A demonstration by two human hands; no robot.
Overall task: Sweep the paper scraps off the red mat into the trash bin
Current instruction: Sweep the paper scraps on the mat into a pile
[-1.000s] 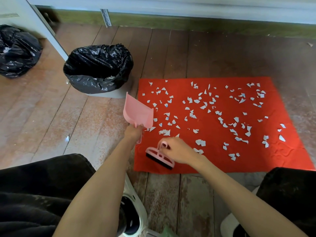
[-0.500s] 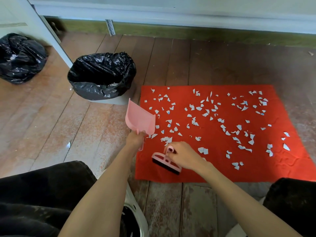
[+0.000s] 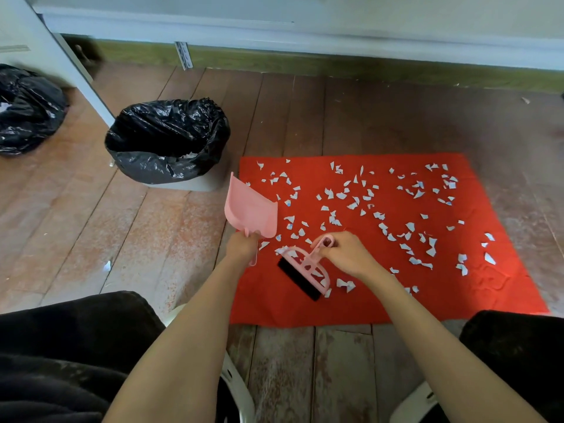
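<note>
A red mat (image 3: 274, 303) lies on the wooden floor, strewn with several white paper scraps (image 3: 335, 219). My left hand (image 3: 242, 247) grips the handle of a pink dustpan (image 3: 251, 210), held tilted up at the mat's left edge. My right hand (image 3: 348, 254) holds the handle of a small pink brush (image 3: 305, 270) whose black bristles rest on the mat near its front left. The trash bin (image 3: 171, 141), lined with a black bag, stands on the floor left of the mat's far corner.
Another black bag (image 3: 29, 109) lies at the far left by a white post (image 3: 70, 68). A white baseboard and wall run along the back. My knees in dark trousers (image 3: 61, 346) frame the bottom corners. A stray scrap (image 3: 107, 265) lies on the floor at left.
The brush has turned and its bristle edge has slid toward the front of the mat. The dustpan stays raised in my left hand. The camera has tilted, shifting the scene down.
</note>
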